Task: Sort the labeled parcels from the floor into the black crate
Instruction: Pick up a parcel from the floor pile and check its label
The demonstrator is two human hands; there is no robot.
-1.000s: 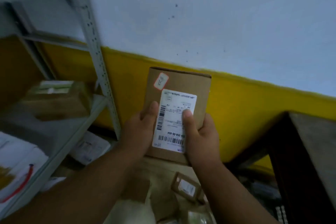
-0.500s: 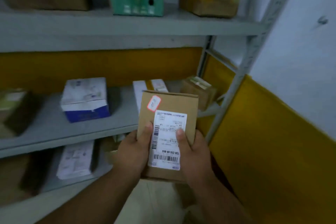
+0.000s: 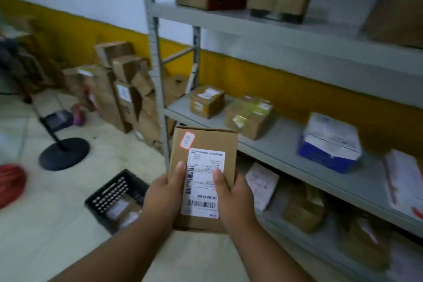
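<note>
I hold a brown cardboard parcel (image 3: 212, 142) upright in front of me, with a white shipping label and a small red-edged sticker facing me. My left hand (image 3: 163, 197) grips its left side, thumb on the front face. My right hand (image 3: 233, 197) grips the right side, thumb pressed on the label. The black crate (image 3: 103, 192) sits on the floor below and left of the parcel, with a few parcels inside; my left hand and forearm hide its right part.
A grey metal shelf unit (image 3: 286, 144) with several boxes fills the right side. A heap of cardboard boxes (image 3: 119, 89) leans by the yellow-and-white wall. On the pale floor stand a black round-based stand (image 3: 64, 153) and something red (image 3: 10, 183) at the left edge.
The view has swung left, from the wall across the shelves to the floor and black crate. Both hands keep the same grip on the parcel.
</note>
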